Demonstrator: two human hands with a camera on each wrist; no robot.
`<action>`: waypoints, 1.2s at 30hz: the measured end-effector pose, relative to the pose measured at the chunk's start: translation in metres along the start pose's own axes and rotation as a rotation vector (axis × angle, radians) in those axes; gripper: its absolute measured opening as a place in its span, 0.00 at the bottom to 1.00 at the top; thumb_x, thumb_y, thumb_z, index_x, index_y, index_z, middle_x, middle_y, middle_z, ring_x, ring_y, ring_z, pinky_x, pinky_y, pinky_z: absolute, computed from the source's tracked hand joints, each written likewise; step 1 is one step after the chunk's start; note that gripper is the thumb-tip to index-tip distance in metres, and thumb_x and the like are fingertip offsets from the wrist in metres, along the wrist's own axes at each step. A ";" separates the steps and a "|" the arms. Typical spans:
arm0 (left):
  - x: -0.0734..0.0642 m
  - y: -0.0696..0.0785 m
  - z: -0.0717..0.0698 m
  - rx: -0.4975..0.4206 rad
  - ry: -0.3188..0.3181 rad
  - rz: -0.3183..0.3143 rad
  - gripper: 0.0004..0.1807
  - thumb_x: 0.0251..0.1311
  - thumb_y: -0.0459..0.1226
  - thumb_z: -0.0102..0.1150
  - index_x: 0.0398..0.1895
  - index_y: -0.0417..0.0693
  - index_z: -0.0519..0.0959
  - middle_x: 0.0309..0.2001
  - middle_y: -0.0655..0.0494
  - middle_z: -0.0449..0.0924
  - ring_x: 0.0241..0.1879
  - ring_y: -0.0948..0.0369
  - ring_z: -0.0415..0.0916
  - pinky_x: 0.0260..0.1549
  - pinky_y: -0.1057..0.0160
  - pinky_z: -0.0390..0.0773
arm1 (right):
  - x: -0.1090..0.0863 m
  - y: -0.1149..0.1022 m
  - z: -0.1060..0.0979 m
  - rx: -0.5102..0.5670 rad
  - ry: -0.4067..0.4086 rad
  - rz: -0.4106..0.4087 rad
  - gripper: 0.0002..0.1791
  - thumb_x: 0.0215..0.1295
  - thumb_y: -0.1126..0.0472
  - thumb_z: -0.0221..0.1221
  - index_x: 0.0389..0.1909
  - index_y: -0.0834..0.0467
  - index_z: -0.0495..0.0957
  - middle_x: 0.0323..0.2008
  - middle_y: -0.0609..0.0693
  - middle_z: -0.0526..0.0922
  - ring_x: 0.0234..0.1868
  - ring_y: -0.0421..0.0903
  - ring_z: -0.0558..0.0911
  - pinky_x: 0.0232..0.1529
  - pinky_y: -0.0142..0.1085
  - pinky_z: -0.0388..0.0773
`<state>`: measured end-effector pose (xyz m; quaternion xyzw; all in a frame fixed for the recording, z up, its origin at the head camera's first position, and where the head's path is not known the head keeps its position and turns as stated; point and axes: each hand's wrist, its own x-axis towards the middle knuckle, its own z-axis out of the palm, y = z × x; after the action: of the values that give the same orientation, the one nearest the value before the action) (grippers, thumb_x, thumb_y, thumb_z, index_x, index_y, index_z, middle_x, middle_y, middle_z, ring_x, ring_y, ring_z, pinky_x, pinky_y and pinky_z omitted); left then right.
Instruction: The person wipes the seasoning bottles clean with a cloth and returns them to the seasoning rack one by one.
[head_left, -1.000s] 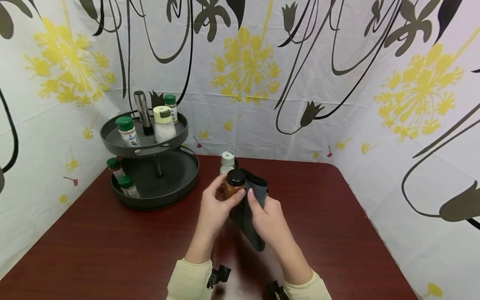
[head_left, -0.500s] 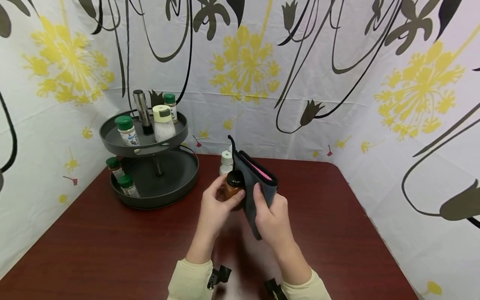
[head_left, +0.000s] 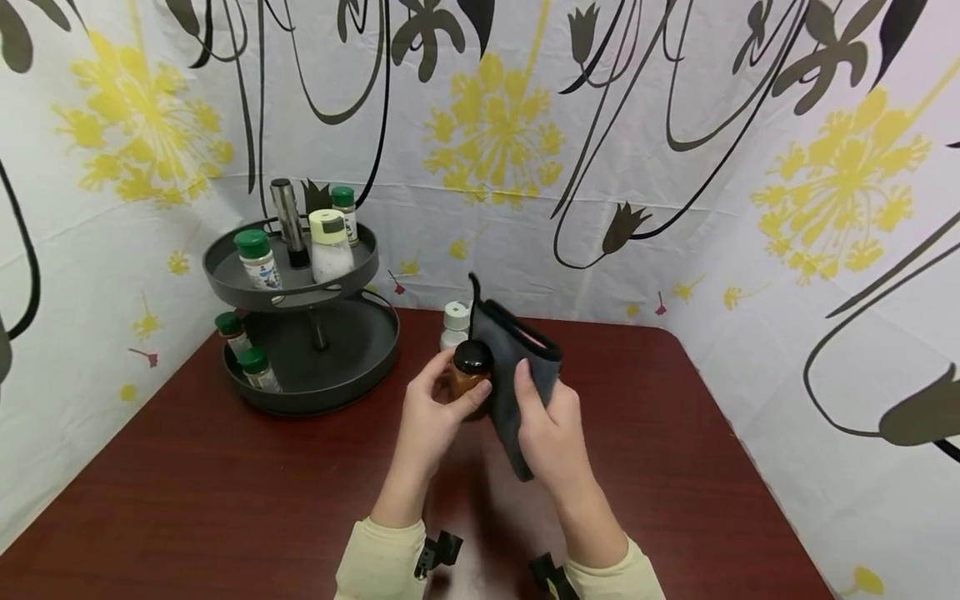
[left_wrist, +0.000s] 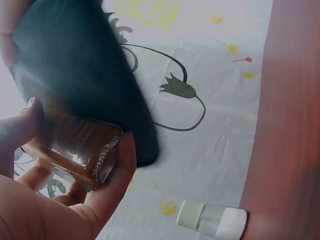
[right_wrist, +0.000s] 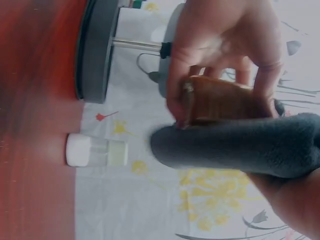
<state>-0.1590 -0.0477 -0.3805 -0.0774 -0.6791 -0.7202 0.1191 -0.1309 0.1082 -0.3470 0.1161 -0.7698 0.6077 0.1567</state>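
Observation:
My left hand (head_left: pixel 429 410) grips a small spice jar (head_left: pixel 467 375) with a black lid and brown contents, held above the table. Fingers and thumb wrap its sides, and the left wrist view shows the jar (left_wrist: pixel 75 145) as squarish glass with printing. In my right hand (head_left: pixel 551 429) is a folded dark grey cloth (head_left: pixel 504 379), thumb on its near face. A bit of pink shows inside the fold. The cloth lies against the jar's right side, and in the right wrist view the cloth (right_wrist: pixel 225 145) runs along the jar (right_wrist: pixel 220 100), hiding part of it.
A two-tier dark turntable rack (head_left: pixel 311 400) stands at the back left, carrying several green-capped jars, a pale-capped shaker (head_left: pixel 330 254) and a steel cylinder (head_left: pixel 288 221). Behind my hands a white-capped bottle (head_left: pixel 455 321) stands on the reddish table (head_left: pixel 637 467). Patterned fabric surrounds the table.
My right hand has moved slightly up and right with the cloth, whose top edge now stands higher and spreads apart. My left hand and the jar have stayed nearly still.

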 end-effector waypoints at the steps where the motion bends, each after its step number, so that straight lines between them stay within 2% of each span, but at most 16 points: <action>1: -0.001 0.000 0.000 -0.003 -0.006 -0.002 0.28 0.62 0.33 0.76 0.66 0.54 0.82 0.56 0.46 0.84 0.52 0.54 0.82 0.50 0.62 0.84 | -0.001 -0.001 0.000 0.030 0.009 -0.029 0.22 0.86 0.51 0.50 0.53 0.63 0.85 0.39 0.60 0.89 0.34 0.44 0.86 0.38 0.35 0.84; 4: -0.002 -0.001 0.001 -0.009 -0.002 0.004 0.28 0.62 0.33 0.76 0.65 0.54 0.82 0.54 0.46 0.84 0.52 0.55 0.82 0.50 0.60 0.84 | -0.003 -0.001 0.002 0.045 0.003 -0.070 0.20 0.86 0.54 0.50 0.50 0.65 0.85 0.36 0.61 0.87 0.30 0.43 0.83 0.34 0.35 0.82; 6: -0.002 -0.001 0.001 -0.008 0.014 0.018 0.28 0.62 0.32 0.76 0.65 0.54 0.82 0.54 0.46 0.85 0.51 0.56 0.82 0.52 0.57 0.83 | -0.003 0.002 0.003 0.017 -0.017 -0.043 0.21 0.86 0.52 0.51 0.49 0.64 0.85 0.33 0.60 0.86 0.29 0.44 0.82 0.33 0.36 0.82; 9: -0.001 0.001 0.001 0.002 0.032 0.032 0.28 0.62 0.32 0.76 0.65 0.54 0.82 0.54 0.47 0.85 0.52 0.56 0.81 0.53 0.55 0.83 | -0.002 0.007 0.004 -0.054 -0.054 0.041 0.23 0.86 0.47 0.50 0.49 0.62 0.85 0.32 0.59 0.85 0.29 0.45 0.83 0.33 0.37 0.82; 13: 0.000 0.003 0.000 0.020 0.034 0.032 0.28 0.62 0.33 0.76 0.66 0.53 0.82 0.56 0.47 0.85 0.54 0.55 0.81 0.54 0.55 0.83 | 0.001 0.014 0.006 -0.174 -0.123 0.164 0.28 0.84 0.39 0.48 0.50 0.59 0.85 0.39 0.56 0.88 0.38 0.45 0.87 0.41 0.40 0.85; 16: 0.001 0.004 -0.001 0.018 0.032 0.029 0.29 0.62 0.33 0.76 0.67 0.52 0.81 0.58 0.46 0.85 0.55 0.54 0.81 0.57 0.53 0.82 | 0.003 0.019 0.007 -0.236 -0.172 0.223 0.29 0.83 0.37 0.48 0.52 0.58 0.85 0.46 0.54 0.90 0.45 0.46 0.88 0.47 0.44 0.85; 18: 0.001 0.003 -0.001 0.013 0.032 0.024 0.29 0.62 0.32 0.75 0.67 0.52 0.81 0.58 0.46 0.85 0.56 0.54 0.80 0.59 0.52 0.81 | 0.004 0.020 0.007 -0.250 -0.191 0.236 0.30 0.83 0.37 0.48 0.53 0.58 0.85 0.47 0.55 0.90 0.46 0.47 0.88 0.49 0.46 0.85; 20: 0.000 0.003 -0.002 0.004 0.035 0.020 0.29 0.62 0.32 0.75 0.67 0.52 0.81 0.57 0.46 0.85 0.56 0.54 0.80 0.59 0.51 0.81 | 0.004 0.019 0.005 -0.240 -0.183 0.224 0.30 0.83 0.36 0.48 0.55 0.57 0.85 0.48 0.55 0.90 0.48 0.46 0.88 0.50 0.45 0.85; 22: -0.001 0.001 -0.002 -0.004 0.031 0.016 0.29 0.62 0.32 0.75 0.67 0.53 0.81 0.57 0.46 0.84 0.55 0.54 0.81 0.58 0.53 0.82 | 0.003 0.016 0.003 -0.180 -0.145 0.188 0.29 0.84 0.38 0.49 0.55 0.57 0.85 0.47 0.56 0.90 0.45 0.47 0.89 0.47 0.44 0.86; 27: -0.002 -0.002 -0.001 -0.017 0.011 0.001 0.27 0.62 0.32 0.76 0.65 0.54 0.82 0.56 0.46 0.84 0.53 0.55 0.82 0.52 0.59 0.83 | -0.003 0.003 0.001 0.051 -0.023 -0.026 0.22 0.86 0.52 0.49 0.52 0.64 0.84 0.37 0.62 0.86 0.31 0.45 0.85 0.35 0.38 0.84; 30: -0.003 -0.003 -0.001 -0.024 0.010 0.009 0.27 0.62 0.33 0.76 0.65 0.54 0.82 0.56 0.47 0.84 0.53 0.55 0.82 0.51 0.61 0.84 | -0.004 0.001 0.003 0.077 -0.016 -0.097 0.20 0.86 0.56 0.48 0.50 0.67 0.83 0.32 0.63 0.82 0.27 0.44 0.81 0.33 0.36 0.81; 32: -0.003 -0.002 0.000 -0.027 0.009 0.022 0.27 0.62 0.33 0.76 0.65 0.54 0.82 0.56 0.46 0.84 0.52 0.55 0.82 0.50 0.61 0.84 | -0.005 0.004 0.005 0.054 -0.022 -0.062 0.20 0.86 0.55 0.49 0.50 0.66 0.83 0.32 0.62 0.83 0.28 0.43 0.81 0.33 0.36 0.81; 34: -0.003 -0.001 0.000 -0.026 0.007 0.027 0.27 0.62 0.33 0.76 0.65 0.54 0.82 0.56 0.46 0.84 0.52 0.55 0.82 0.50 0.61 0.84 | -0.005 0.010 0.006 0.002 -0.039 0.016 0.21 0.86 0.51 0.49 0.50 0.63 0.83 0.33 0.60 0.85 0.29 0.43 0.83 0.34 0.36 0.82; 36: -0.003 -0.001 0.000 -0.022 0.011 0.023 0.28 0.62 0.33 0.76 0.65 0.53 0.82 0.56 0.46 0.84 0.53 0.54 0.82 0.52 0.58 0.84 | -0.005 0.017 0.007 -0.069 -0.067 0.093 0.24 0.86 0.46 0.49 0.51 0.61 0.84 0.38 0.59 0.88 0.35 0.44 0.86 0.39 0.39 0.85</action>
<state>-0.1563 -0.0479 -0.3825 -0.0827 -0.6695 -0.7267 0.1300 -0.1334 0.1052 -0.3654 0.0949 -0.7998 0.5831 0.1062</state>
